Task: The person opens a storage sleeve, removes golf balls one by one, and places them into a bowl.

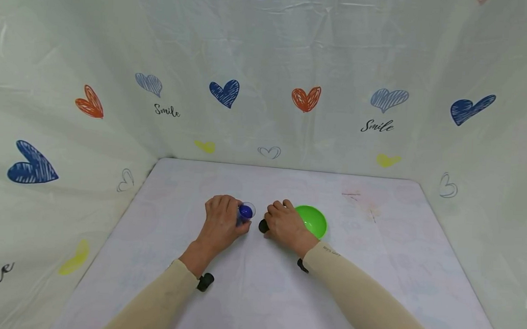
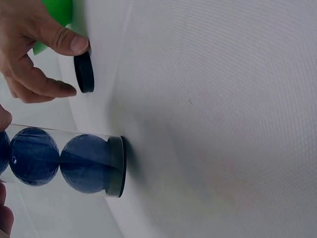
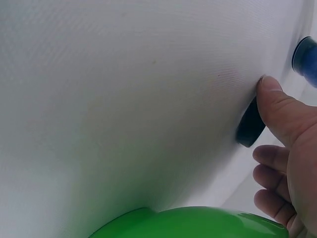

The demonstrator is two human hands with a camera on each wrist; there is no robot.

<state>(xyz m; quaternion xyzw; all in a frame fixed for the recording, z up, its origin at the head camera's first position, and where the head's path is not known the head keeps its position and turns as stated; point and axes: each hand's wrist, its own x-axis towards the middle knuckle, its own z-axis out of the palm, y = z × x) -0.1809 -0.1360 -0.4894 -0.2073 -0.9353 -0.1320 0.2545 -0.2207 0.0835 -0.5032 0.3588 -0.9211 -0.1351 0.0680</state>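
Observation:
Curled around a clear tube [image 2: 99,136], my left hand [image 1: 218,224] holds it upright. Dark blue balls [image 2: 33,156] are stacked inside the tube, and its lower end has a black cap [image 2: 117,166] at the table surface. To the right, a loose black lid [image 2: 84,72] lies flat on the table. My right hand [image 1: 286,227] is over this lid, its thumb [image 3: 275,99] touching the rim. The other fingers of that hand are slightly bent and apart from the lid in the right wrist view. A green bowl [image 1: 312,220] sits just beyond the right hand, partly hidden by it.
The white table [image 1: 249,291] has rounded far corners. Behind and beside it hangs a pale curtain [image 1: 268,52] printed with hearts and lettering. Black wrist straps [image 1: 205,282] show on both arms.

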